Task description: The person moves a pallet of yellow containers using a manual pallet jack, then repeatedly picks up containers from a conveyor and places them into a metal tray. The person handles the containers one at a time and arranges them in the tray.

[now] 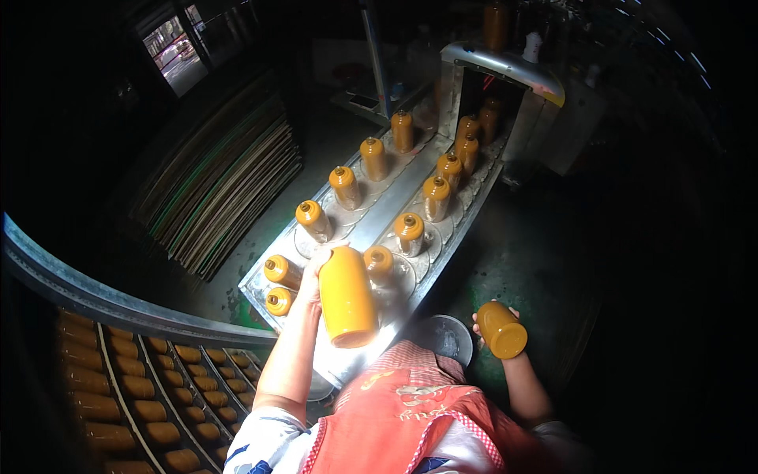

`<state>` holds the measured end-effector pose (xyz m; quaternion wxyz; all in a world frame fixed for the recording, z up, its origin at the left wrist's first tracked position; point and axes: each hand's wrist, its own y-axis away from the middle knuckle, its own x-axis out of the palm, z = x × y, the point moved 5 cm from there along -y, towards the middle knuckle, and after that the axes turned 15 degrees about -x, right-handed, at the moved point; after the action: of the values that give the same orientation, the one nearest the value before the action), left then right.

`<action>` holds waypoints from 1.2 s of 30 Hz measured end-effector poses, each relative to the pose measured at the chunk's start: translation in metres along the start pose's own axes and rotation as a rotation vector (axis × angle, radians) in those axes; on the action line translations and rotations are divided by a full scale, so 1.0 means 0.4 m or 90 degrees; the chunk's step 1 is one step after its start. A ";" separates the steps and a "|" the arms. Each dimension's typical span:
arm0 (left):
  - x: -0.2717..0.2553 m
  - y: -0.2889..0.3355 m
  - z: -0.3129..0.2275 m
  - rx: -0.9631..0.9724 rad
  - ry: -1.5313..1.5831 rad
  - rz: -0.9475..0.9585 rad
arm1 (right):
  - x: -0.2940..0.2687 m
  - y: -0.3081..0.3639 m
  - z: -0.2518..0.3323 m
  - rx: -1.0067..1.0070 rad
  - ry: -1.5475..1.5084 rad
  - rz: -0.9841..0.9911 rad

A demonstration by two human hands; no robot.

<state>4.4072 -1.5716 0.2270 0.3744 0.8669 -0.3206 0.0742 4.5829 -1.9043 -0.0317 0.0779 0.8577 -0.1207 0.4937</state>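
The person stands at a long metal conveyor surface (371, 225) with both hands full of orange-filled bottles. The left hand (312, 276) is wrapped around a large bottle (346, 296) of opaque yellow-orange liquid, held up over the near end of the surface with its base tipped toward the camera. The right hand (488, 322) is closed on a second bottle (500, 329) of the same fill, held off to the side of the surface, above the dark floor and just beside a round grey lid-like disc (444, 336). On the surface, capped bottles (345, 186) with the same orange contents stand upright in two rows, each on its own round seat, running away toward a metal tunnel hood (505, 71) at the far end, where the last few bottles sit inside the opening. Two more (280, 286) stand at the near left corner. Down to the left, behind a curved metal rail (118, 304), a rack (150, 395) holds many more orange bottles lying in rows. The person wears a red checked apron (410, 419)
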 end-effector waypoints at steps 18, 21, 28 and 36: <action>-0.307 0.170 -0.235 0.576 -0.800 -0.931 | 0.385 -0.339 0.142 -0.316 0.990 -0.024; -0.334 0.113 -0.126 0.549 -0.843 -0.919 | 0.423 -0.372 0.113 -0.439 1.245 0.240; -0.212 0.068 0.031 0.431 -0.840 -0.884 | 0.362 -0.516 0.002 -0.452 1.306 0.448; 0.084 -0.046 0.074 0.333 -0.792 -0.579 | 0.243 -0.739 -0.032 -0.394 1.394 0.531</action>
<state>4.4415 -1.5993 0.2073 -0.0932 0.8542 -0.0590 -0.5081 4.7034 -1.6302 0.0545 0.1755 -0.1742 -0.3712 0.8950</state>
